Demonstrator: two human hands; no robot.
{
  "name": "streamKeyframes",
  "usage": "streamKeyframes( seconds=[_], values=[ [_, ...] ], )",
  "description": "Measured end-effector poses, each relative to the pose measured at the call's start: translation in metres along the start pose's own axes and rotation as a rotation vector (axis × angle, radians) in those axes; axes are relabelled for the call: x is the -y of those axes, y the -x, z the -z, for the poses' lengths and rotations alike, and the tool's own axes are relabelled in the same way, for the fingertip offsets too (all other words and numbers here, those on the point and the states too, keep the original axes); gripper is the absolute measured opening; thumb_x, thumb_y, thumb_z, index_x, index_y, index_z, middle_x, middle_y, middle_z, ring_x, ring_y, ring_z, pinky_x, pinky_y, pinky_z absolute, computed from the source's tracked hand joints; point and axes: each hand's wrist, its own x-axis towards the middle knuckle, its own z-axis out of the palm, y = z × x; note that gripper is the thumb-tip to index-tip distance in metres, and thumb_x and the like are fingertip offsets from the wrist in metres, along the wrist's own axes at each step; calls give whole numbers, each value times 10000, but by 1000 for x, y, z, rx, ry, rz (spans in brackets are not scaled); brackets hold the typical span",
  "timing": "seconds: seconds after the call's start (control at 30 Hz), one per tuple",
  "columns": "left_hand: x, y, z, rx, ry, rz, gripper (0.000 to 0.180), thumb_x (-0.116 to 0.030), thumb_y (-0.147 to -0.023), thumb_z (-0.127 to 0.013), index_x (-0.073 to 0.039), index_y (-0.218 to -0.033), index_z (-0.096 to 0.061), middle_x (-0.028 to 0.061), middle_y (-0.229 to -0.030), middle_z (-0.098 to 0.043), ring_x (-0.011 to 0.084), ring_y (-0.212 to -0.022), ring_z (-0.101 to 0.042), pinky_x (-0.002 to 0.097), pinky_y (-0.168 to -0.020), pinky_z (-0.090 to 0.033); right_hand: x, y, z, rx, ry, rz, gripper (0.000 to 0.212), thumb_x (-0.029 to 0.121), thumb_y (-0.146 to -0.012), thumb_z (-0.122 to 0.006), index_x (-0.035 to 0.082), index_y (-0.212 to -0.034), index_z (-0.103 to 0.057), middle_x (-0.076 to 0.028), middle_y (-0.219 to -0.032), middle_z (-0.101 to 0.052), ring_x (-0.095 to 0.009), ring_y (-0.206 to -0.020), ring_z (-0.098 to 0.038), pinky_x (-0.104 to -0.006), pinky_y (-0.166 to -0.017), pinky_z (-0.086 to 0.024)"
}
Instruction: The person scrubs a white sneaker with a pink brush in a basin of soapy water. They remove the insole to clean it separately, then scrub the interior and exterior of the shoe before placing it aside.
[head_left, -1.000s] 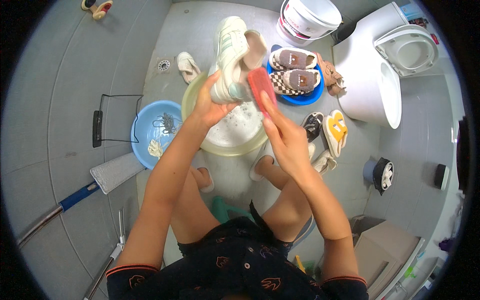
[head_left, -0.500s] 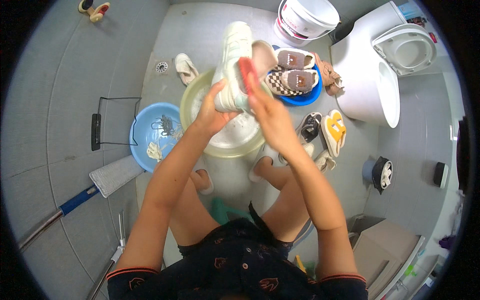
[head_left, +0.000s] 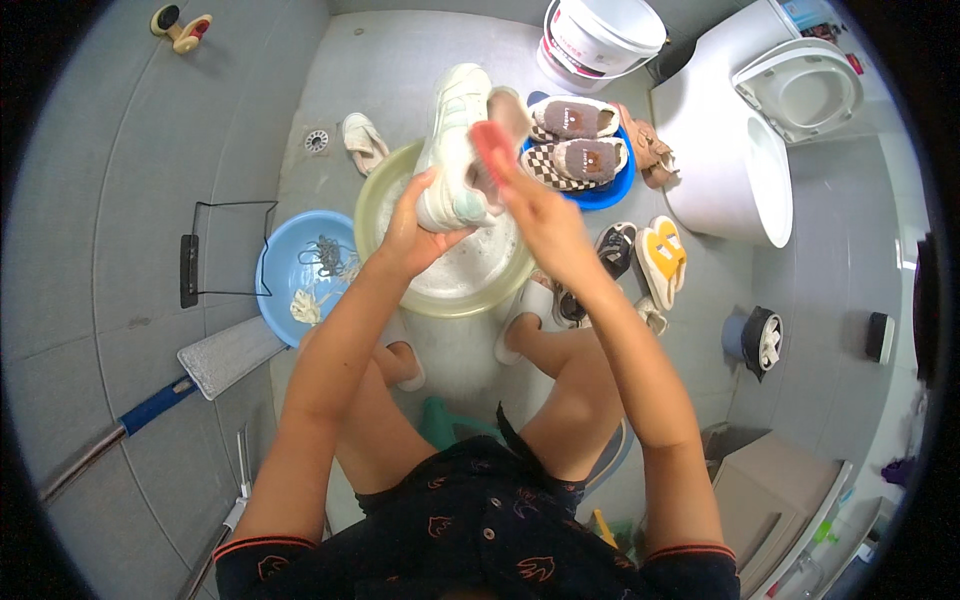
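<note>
My left hand (head_left: 413,232) grips a white sneaker (head_left: 452,150) by its heel end, tilted with the toe pointing away from me. The sneaker's tongue is folded out to the right. In my right hand (head_left: 545,225) is a red brush (head_left: 492,148), held against the shoe's opening; the brush is smeared by motion and its bristles are hidden. Below both hands stands a pale yellow-green basin (head_left: 455,305) of sudsy water. To its left, a light blue basin (head_left: 283,262) holds grey laces (head_left: 326,254) and a bunched white item (head_left: 305,306).
A blue basin (head_left: 608,200) with checkered slippers (head_left: 572,160) stands right of the suds, by brown shoes (head_left: 645,148). Further right are yellow slippers (head_left: 662,262), a black shoe (head_left: 615,248) and the toilet (head_left: 715,150). A white bucket (head_left: 590,60) stands behind; a white shoe (head_left: 364,143) lies far left.
The sneaker has tipped and shifted slightly left and nearer to me, showing more of its heel. The red brush has moved a little with it, still at the shoe's opening.
</note>
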Motion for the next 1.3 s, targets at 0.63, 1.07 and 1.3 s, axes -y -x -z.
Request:
streamKeyframes(
  seconds=[0.63,1.07,1.3],
  values=[
    [49,3,-13,2,-337,-59,610,-323,-959,-541,-118,-1459,-257,98,-1449,-367,235,-1340,-366,492,-1098,-308,9,-28,13,-164,-362,-187,419,118,-665,-800,1,-958,-524,-83,-808,-651,-159,-700,-621,-305,-646,-490],
    [41,-8,15,-680,-956,-540,391,-172,-802,-685,0,-1120,-538,166,-1198,-460,241,-1064,-488,350,-930,-417,-38,-31,3,-109,-110,-50,390,114,-675,-778,29,-946,-511,-110,-846,-608,-253,-789,-621,-355,-741,-485],
    [-24,-2,-1,67,-996,-515,321,-152,-920,-586,-7,-1207,-585,136,-1178,-620,202,-1150,-552,316,-981,-424,-25,-21,15,-17,29,-4,428,123,-705,-744,25,-1052,-514,-208,-905,-638,-371,-855,-634,-398,-768,-485]
  ],
)
